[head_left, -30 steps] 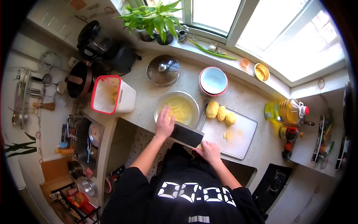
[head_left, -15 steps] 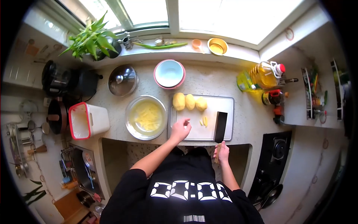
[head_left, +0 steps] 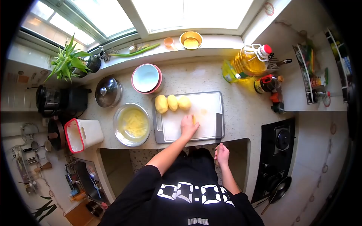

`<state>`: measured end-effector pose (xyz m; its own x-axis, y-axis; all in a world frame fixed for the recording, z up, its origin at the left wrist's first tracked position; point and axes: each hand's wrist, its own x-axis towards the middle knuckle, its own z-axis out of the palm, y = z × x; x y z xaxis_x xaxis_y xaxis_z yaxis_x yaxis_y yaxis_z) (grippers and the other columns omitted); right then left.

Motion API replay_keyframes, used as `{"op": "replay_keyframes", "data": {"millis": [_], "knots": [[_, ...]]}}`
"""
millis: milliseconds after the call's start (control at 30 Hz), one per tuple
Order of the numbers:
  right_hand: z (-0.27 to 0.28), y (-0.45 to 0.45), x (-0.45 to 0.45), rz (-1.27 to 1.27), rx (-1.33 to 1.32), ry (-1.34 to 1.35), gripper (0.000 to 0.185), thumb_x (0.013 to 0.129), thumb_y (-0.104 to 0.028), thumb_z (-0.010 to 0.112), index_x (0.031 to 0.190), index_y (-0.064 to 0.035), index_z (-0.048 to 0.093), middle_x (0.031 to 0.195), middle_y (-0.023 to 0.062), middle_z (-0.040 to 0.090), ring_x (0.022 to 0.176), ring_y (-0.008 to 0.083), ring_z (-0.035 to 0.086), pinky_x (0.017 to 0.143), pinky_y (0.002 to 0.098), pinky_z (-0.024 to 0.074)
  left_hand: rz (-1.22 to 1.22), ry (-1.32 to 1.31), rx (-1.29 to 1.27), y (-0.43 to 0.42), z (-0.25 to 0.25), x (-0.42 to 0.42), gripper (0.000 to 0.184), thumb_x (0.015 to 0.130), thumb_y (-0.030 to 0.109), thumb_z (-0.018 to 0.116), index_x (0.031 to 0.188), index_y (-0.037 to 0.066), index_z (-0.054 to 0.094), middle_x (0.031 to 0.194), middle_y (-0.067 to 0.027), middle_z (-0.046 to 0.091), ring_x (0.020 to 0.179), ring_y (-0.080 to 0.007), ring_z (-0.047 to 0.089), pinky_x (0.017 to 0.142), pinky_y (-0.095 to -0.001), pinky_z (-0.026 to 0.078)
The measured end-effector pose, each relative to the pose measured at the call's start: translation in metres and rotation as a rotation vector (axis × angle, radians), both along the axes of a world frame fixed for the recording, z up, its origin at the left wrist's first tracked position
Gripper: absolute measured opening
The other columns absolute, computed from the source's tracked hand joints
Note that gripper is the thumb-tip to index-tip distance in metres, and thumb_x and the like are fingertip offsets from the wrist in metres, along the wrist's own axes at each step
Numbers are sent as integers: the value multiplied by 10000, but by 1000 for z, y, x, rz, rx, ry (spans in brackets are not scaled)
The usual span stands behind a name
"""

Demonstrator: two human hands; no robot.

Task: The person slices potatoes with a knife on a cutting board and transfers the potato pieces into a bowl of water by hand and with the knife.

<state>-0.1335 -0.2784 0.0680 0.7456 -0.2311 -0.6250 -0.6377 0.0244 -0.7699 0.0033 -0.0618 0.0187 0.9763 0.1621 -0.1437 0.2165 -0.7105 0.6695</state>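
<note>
My left hand (head_left: 189, 127) is on the cutting board (head_left: 169, 132), its fingers closed over yellow potato strips (head_left: 194, 119), part of which shows beside the fingertips. In my right hand (head_left: 222, 153) is the handle of a cleaver (head_left: 218, 126). Its dark blade rests on edge or nearly so at the board's right side. Three peeled potatoes (head_left: 172, 103) sit in a row along the board's far left. Left of the board stands a metal bowl (head_left: 117, 132) holding cut potato strips in water.
Stacked bowls (head_left: 159, 81) and a pot lid (head_left: 108, 91) are behind the metal bowl. A white container (head_left: 92, 133) with a red rim lies at left. An oil bottle (head_left: 250, 62) and a sauce bottle (head_left: 266, 83) stand back right. The stove (head_left: 273, 158) is at right.
My left hand has moved from beside the potato strips onto them and closed. The cleaver blade has turned and looks narrower. The whole view has shifted and rotated.
</note>
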Motion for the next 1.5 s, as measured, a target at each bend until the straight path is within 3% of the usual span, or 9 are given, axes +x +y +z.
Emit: {"op": "replay_keyframes", "data": {"millis": [267,567,867,1067,1167,1233,1300,1500], "knots": [[7,-19,11,102,-26,-38,493,1095,-447,502,824,-48,601,543,-3,526,385,78,479,367,239,363,-96,23,116,-10,0,10,372,767,113,720,1125,106,620,1065,-166,630,1022,-372,629,886,-480,537],[2,-36,32,213,-44,-73,491,1092,-436,513,831,-36,623,540,8,538,390,84,489,375,245,378,-130,46,161,-1,1,9,335,771,82,721,1080,124,599,1057,-151,614,1019,-371,618,875,-484,544],[8,-32,54,282,-40,-71,497,1092,-442,512,827,-33,613,539,15,537,385,95,488,373,253,377,-42,-17,124,20,3,-1,168,757,94,706,916,99,654,938,-138,647,932,-373,635,851,-487,538],[6,-22,66,329,-26,-31,479,1087,-425,528,826,-32,614,539,19,534,392,96,488,376,266,372,261,240,-240,62,50,-3,118,786,161,731,862,80,691,844,-101,724,838,-283,707,804,-405,570],[-1,-13,73,385,0,-55,484,1094,-424,512,814,-40,609,540,18,532,391,97,483,376,265,371,363,122,-282,107,65,-15,158,808,164,745,914,56,701,789,-70,722,732,-181,690,719,-326,550],[2,1,80,438,-22,-79,522,1099,-464,480,817,-41,603,536,19,528,385,103,485,376,256,379,480,62,-376,140,89,-22,116,811,87,729,914,46,694,791,-33,697,740,-123,645,716,-289,528],[3,15,85,436,-36,-98,539,1099,-476,473,811,-37,599,535,21,526,384,107,483,379,258,381,598,30,-334,182,85,-35,162,807,145,728,948,68,702,858,-95,744,817,-222,724,776,-348,561],[2,46,103,402,31,-166,526,1099,-471,478,826,-30,565,516,31,498,367,116,459,354,265,357,712,28,-18,272,76,-69,214,777,125,721,985,77,708,898,-108,732,854,-292,717,802,-404,567]]}}
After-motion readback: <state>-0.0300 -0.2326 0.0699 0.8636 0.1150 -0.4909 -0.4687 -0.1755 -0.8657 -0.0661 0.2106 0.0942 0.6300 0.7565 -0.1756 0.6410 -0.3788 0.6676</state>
